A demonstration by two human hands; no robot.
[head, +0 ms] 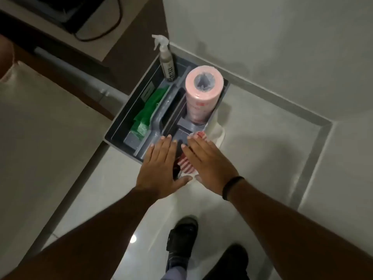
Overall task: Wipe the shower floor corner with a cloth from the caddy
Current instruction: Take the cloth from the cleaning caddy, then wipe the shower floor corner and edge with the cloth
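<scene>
Nearest us, at six o'clock, our two feet in dark sandals (182,237) stand on glossy pale floor tiles (125,209) that catch a small glint of light. Our bare forearms reach up from the bottom corners, the right one wearing a thin black wristband (232,186).

Our left hand (159,168) and right hand (210,166) lie flat, palms down, side by side with fingers spread and straight, gripping nothing. Between and under them shows the cloth (184,163), red-and-white striped, soft and crumpled, draped over the near edge of the caddy (121,122); a pale part hangs down at three o'clock of the tray. Our hands cover most of it.

The caddy is a grey plastic tray with a moulded centre handle. Green scrub pads (148,112) fill its nine o'clock compartment. At twelve o'clock a pink roll of wipes (199,93) stands upright, and a translucent spray bottle (166,59) rises at eleven. Beyond runs a grey recessed floor channel (314,154) below the matte wall.
</scene>
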